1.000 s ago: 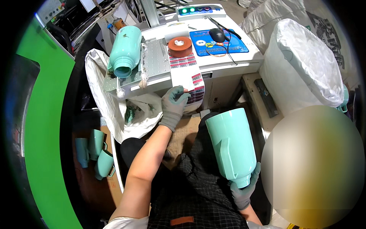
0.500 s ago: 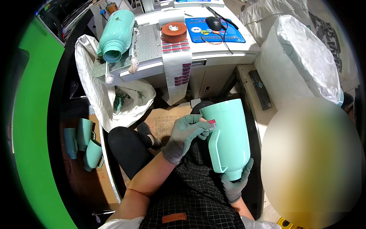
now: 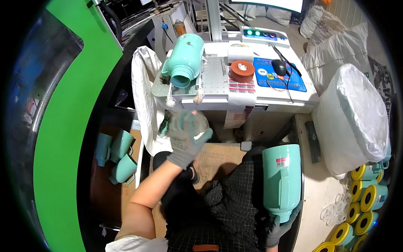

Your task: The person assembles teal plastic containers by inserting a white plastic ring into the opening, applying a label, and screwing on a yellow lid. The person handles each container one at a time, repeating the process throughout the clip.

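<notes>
My right hand (image 3: 282,229), gloved in grey, is wrapped round the narrow neck of a mint-green plastic thermos jug shell (image 3: 273,189). The shell is held neck down over my right thigh, its handle facing me. A small red-and-white label (image 3: 281,162) sits flat on its wall, above the handle. Raised in front of the workbench, my left hand (image 3: 189,132) is smeared by motion, but its fingers look spread and nothing shows in them. Another mint-green jug shell (image 3: 187,54) lies on a perforated metal plate (image 3: 215,75) on the bench, mouth toward me.
A label strip (image 3: 241,103) hangs over the bench front beneath an orange tape roll (image 3: 242,71). Beside them are a blue mouse pad (image 3: 268,77) and mouse (image 3: 278,67). White sacks (image 3: 145,96) flank the bench. Several jug shells (image 3: 124,169) lie lower left; yellow-rimmed ones (image 3: 369,197) stand at right.
The label that my left fingers held against the jug shell is now stuck on it. My left hand has moved away to the left; the shell has shifted right. The view has turned too.
</notes>
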Tool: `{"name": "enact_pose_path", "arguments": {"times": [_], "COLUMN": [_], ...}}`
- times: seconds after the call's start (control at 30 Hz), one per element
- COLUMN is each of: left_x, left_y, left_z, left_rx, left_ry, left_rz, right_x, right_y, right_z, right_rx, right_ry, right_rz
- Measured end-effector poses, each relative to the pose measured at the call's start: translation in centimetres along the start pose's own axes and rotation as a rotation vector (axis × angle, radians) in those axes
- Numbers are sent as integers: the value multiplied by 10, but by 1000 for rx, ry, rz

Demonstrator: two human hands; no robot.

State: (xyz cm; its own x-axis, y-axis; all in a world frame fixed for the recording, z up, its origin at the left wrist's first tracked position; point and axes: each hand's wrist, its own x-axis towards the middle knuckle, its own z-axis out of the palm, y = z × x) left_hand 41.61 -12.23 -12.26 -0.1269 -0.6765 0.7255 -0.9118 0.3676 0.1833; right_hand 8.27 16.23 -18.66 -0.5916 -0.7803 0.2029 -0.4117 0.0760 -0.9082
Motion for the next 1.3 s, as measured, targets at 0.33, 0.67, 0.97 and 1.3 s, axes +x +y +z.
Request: {"name": "enact_pose_path", "arguments": {"times": [0.33, 0.67, 0.97, 1.3], "left_x": [126, -75, -121, -117], "left_y": [-138, -47, -24, -20], "left_z": [35, -216, -195, -174], "left_rx": [423, -3, -602, -668], "left_ry": [48, 453, 106, -1], "left_rz": [527, 136, -229, -174], "right_x": [68, 178, 193, 185], "right_y": [-62, -183, -273, -263], "right_z": [37, 203, 418, 444], "right_rx": [180, 208, -416, -685], "right_ry": [42, -215, -132, -270], "right_rz": [-161, -743, -974, -926]}}
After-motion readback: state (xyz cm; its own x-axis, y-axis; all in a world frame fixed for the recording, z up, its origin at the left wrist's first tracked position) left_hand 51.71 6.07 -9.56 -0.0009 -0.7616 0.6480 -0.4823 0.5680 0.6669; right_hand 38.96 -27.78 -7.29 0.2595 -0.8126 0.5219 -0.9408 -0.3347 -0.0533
